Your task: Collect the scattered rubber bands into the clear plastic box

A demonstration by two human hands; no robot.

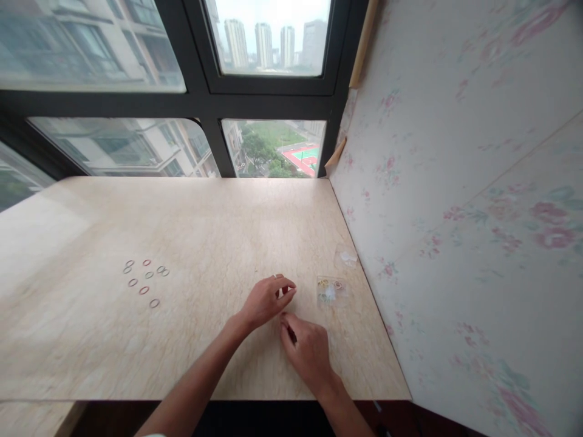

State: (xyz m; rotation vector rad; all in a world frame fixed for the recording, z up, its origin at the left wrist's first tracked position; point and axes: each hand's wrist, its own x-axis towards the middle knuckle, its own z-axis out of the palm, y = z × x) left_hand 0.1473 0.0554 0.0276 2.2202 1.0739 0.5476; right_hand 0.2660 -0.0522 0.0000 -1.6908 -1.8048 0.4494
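My left hand (268, 300) is over the marble-patterned ledge, thumb and forefinger drawn together at the tips. Just nearer to me, my right hand (308, 347) is closed in a pinch, its fingertips close to the left hand's. Whatever either pinch holds is too small or hidden to make out. To the right of both hands sits a small clear divided box (331, 291) with yellow, red and green bits in its compartments. Behind it lies a clear piece like a lid (347, 257). Several thin rings, among them a red ring (144, 291) and a grey-green ring (155, 303), lie scattered far left.
The ledge (204, 224) reaches back to dark-framed windows (273, 103). A wall with flowered paper (432, 182) bounds it on the right, close to the box. The front edge runs just below my forearms.
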